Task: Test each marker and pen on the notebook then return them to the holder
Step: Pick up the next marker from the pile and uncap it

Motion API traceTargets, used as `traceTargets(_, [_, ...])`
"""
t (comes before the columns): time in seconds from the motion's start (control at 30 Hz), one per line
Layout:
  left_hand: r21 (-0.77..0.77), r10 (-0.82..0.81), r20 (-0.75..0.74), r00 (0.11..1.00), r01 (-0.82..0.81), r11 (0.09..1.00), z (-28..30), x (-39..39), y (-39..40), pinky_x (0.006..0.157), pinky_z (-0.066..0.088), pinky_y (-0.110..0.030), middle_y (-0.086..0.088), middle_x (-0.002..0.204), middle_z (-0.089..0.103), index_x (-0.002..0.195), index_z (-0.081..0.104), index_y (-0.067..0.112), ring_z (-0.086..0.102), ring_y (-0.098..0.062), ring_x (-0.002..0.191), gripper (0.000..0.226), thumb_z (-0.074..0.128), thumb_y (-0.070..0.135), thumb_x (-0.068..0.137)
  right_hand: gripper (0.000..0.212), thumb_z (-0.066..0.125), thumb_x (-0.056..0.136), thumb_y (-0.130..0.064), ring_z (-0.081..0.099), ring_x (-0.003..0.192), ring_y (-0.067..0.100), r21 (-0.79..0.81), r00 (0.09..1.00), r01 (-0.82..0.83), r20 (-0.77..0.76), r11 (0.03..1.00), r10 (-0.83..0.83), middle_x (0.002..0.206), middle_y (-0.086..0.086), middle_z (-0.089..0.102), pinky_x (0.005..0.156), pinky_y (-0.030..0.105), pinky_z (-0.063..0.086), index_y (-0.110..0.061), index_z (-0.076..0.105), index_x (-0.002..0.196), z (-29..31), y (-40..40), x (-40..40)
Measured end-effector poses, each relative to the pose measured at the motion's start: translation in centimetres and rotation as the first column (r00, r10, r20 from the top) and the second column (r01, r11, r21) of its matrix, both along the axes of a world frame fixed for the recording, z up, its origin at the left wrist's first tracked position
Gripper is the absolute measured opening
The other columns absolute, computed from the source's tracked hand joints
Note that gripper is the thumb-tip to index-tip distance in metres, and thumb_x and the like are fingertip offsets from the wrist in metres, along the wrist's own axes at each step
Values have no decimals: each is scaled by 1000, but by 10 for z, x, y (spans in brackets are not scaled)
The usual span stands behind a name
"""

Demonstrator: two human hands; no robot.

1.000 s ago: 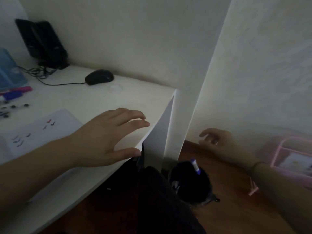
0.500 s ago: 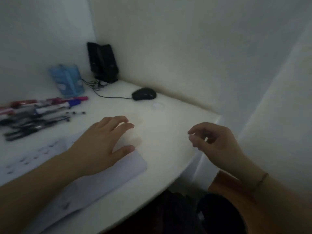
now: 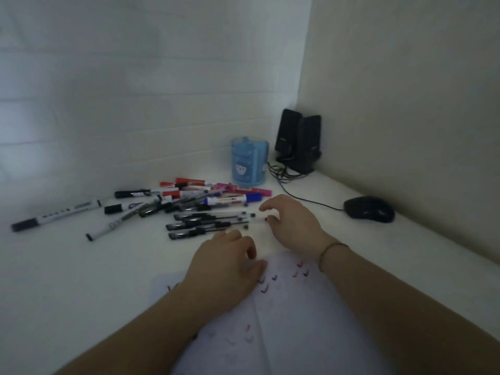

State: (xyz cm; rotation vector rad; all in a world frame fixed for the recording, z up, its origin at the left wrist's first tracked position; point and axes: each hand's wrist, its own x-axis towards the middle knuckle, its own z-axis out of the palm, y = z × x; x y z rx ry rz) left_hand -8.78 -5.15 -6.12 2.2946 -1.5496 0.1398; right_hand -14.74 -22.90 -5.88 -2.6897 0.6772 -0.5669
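Many pens (image 3: 200, 221) loose on desk (image 3: 81, 266), beside blue holder (image 3: 249, 161); contents unseen

We see two black speakers (image 3: 299, 143) in the far corner of the white tabletop (image 3: 67, 280), and a black mouse (image 3: 369, 209) at right, its cable (image 3: 305, 198) trailing left.

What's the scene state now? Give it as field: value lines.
left hand: fingers loosely curled, resting on the white notebook page with check marks
right hand: fingers curled at the end of a clear black-ink pen
pile of markers and pens: loose on the white desk
blue cylindrical holder: upright behind the pile
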Motion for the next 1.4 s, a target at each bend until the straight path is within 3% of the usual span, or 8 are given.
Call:
traceTargets(0.23, [-55, -63, -62, 996, 60, 997, -7, 5, -5, 76, 35, -23, 11, 92, 46, 105, 56, 28, 42, -10, 94, 30, 47, 53, 91, 37, 53, 86, -18, 49, 104, 24, -479, 996, 37, -58, 877, -73, 118, 0, 56, 78, 37, 49, -26, 55, 122, -5, -32, 60])
traceTargets(0.43, [-207, -132, -98, 986, 110, 972, -10, 7, -4, 73, 32, -21, 16, 87, 40, 99, 59, 27, 38, -5, 87, 25, 55, 48, 87, 28, 62, 85, -39, 45, 101, 17, -474, 996, 10, -76, 880, -53, 113, -3, 53, 75, 32, 48, -24, 58, 109, -3, -53, 52])
traceTargets(0.6, [-239, -74, -158, 985, 34, 971, -11, 12, -5, 76, 35, -17, 21, 86, 41, 98, 58, 33, 40, 0, 87, 30, 42, 58, 89, 14, 64, 87, -30, 51, 88, 15, -133, 992, 125, 42, 983, -120, 100, -9, 57, 79, 29, 47, -28, 57, 98, 18, -42, 0])
traceTargets(0.73, [-322, -53, -227, 972, -23, 947, -5, 6, -6, 87, 39, -20, 20, 103, 54, 117, 58, 34, 47, 0, 99, 68, 13, 73, 84, 7, 69, 83, -28, 57, 69, 15, 319, 976, -44, 217, 947, -27, 82, -13, 64, 56, 15, 45, -29, 64, 87, 33, 18, -52])
traceTargets(0.97, [-514, -254, -320, 913, 58, 856, -2, -11, -7, 67, 44, -16, 15, 81, 61, 94, 62, 28, 57, -3, 77, 26, 41, 44, 94, 26, 71, 67, -51, 56, 78, 3, 206, 976, -209, 109, 956, 190, 85, -20, 64, 67, 19, 46, -35, 66, 87, 19, 63, -78])
traceTargets(1.1, [-417, -377, -153, 913, 286, 863, -1, -11, -3, 73, 36, -8, 15, 93, 52, 112, 56, 22, 47, 2, 82, 24, 40, 30, 96, 27, 65, 66, -51, 56, 52, 2, 440, 918, -321, 361, 838, 162, 66, -10, 64, 48, 13, 44, -28, 60, 78, 27, 55, -85])
traceTargets(1.27, [-298, -506, -169, 846, 446, 844, 6, -10, 1, 71, 42, -20, 13, 96, 61, 107, 54, 28, 52, 0, 82, 14, 47, 19, 98, 23, 65, 77, -29, 43, 35, 15, 619, 867, -404, 493, 674, 68, 42, 5, 51, 39, 23, 37, -14, 50, 71, 16, 62, -79])
traceTargets(1.4, [-291, -476, -121, 871, 428, 856, 5, -4, 0, 56, 33, -11, 22, 68, 57, 117, 57, 30, 47, 10, 58, 23, 54, 19, 97, 18, 63, 71, -37, 44, 36, 18, 639, 850, -462, 517, 615, 101, 44, 10, 52, 39, 22, 36, -23, 53, 69, 18, 61, -82])
